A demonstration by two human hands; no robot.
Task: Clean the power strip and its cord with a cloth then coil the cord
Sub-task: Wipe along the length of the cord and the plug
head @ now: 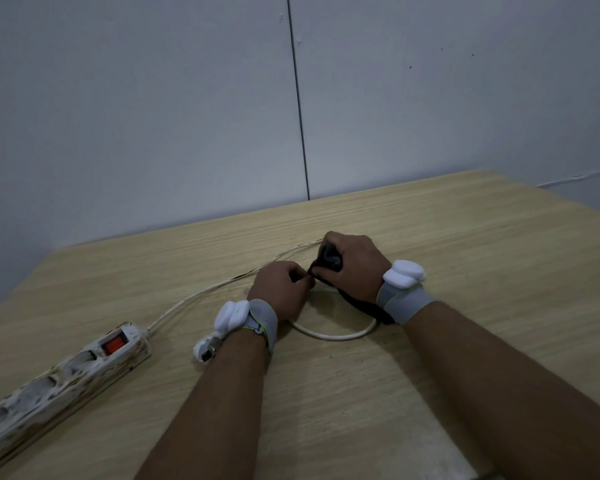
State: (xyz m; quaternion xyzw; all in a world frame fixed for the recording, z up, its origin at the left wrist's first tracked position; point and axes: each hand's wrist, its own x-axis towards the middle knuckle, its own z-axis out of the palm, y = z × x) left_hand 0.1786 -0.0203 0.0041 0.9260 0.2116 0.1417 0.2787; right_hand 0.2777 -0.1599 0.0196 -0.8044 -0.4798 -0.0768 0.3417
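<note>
Fingers (329, 252) of the right hand (355, 263) gripped a dark cloth (331, 263) around the cord (201, 292); left hand (279, 289) pinched the cord beside it, mid-worktop (465, 265); power strip (59, 379) lay near the left edge.

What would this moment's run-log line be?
phase: cord wipe | right hand: grips dark cloth on cord | left hand: pinches cord | power strip: stained
</note>
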